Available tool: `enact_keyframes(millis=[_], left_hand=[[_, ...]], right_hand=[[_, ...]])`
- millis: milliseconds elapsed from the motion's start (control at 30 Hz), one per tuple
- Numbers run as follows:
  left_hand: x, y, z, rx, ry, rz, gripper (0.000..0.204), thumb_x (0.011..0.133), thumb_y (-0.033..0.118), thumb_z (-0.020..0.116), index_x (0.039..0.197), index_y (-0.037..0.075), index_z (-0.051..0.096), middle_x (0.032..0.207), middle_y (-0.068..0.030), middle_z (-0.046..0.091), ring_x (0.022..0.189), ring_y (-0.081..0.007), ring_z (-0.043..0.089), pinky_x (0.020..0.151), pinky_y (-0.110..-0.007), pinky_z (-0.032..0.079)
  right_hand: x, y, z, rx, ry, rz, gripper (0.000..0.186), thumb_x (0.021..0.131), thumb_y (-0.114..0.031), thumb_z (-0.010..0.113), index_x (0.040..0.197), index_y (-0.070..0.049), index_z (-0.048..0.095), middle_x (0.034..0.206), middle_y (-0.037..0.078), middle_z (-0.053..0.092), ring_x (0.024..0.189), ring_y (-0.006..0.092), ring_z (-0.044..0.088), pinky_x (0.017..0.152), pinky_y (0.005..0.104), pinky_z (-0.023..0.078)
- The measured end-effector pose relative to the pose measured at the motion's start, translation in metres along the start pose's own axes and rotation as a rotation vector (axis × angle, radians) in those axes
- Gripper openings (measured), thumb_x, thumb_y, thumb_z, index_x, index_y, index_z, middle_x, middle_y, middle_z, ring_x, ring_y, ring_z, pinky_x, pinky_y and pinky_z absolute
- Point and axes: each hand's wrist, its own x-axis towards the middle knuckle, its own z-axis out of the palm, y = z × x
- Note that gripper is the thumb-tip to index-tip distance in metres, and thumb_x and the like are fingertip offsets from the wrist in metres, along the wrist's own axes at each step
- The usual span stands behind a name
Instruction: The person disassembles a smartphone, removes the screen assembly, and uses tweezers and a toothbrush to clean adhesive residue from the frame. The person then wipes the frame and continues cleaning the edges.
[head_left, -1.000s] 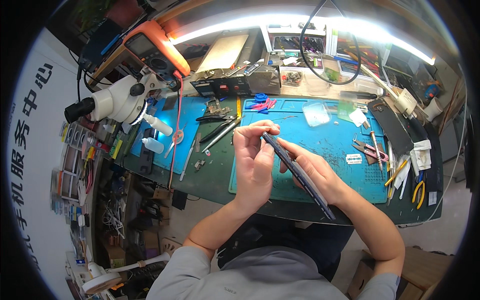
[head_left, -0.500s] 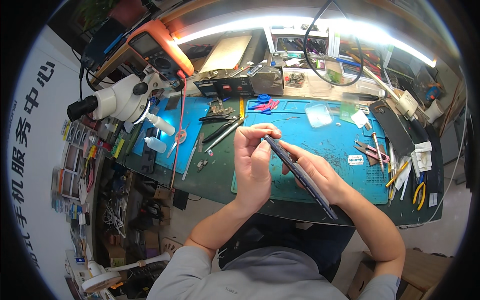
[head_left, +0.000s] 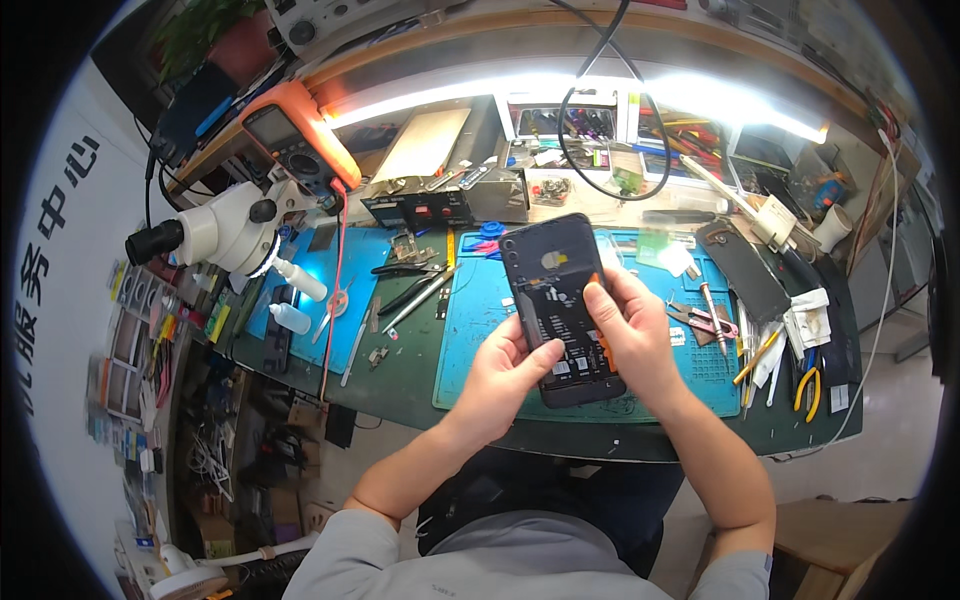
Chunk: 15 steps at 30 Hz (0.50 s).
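Upright between both hands, above the blue work mat (head_left: 468,325), is a black smartphone (head_left: 556,300). Its broad side faces me, showing small round holes at the upper left, a larger round mark near the top and pale printed patches lower down. My left hand (head_left: 503,378) grips the phone's lower left edge, thumb across the face. On the opposite edge, my right hand (head_left: 640,335) is closed around it with its thumb on the surface. The fingers behind the phone are hidden. Orange bits show beside the right thumb.
A white microscope (head_left: 225,228) and an orange multimeter (head_left: 300,140) stand at the left. Tweezers (head_left: 420,300) and white bottles (head_left: 290,318) lie nearby. Pliers (head_left: 806,390), a dark flat panel (head_left: 742,268) and tissues (head_left: 808,318) sit at the right. A black cable loop (head_left: 566,150) hangs overhead.
The phone has turned from edge-on to broad side toward me. My left hand has moved from its upper end down to the lower left edge. The whole view has shifted slightly.
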Motion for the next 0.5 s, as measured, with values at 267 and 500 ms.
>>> enact_keyframes(millis=[267,500], left_hand=[[-0.006,0.018,0.008,-0.341,-0.222,-0.268,0.041,0.110,0.019,0.064,0.146,0.002,0.054,0.136,-0.0082,0.068,0.121,-0.0179,0.069,0.104,-0.041,0.060],[-0.024,0.030,0.008,0.956,-0.073,0.570,0.047,0.096,0.016,0.082,0.139,0.004,0.065,0.128,-0.0126,0.070,0.114,-0.0258,0.071,0.097,-0.042,0.059]], right_hand=[[0.003,-0.016,-0.003,0.613,-0.255,0.294,0.090,0.105,-0.076,0.037,0.150,0.000,0.051,0.136,0.025,0.067,0.118,0.0339,0.073,0.098,0.0458,0.064],[0.011,-0.021,-0.015,0.575,0.030,0.361,0.104,0.097,-0.088,0.041,0.149,0.002,0.047,0.127,0.022,0.065,0.115,0.0317,0.071,0.089,0.0498,0.067]])
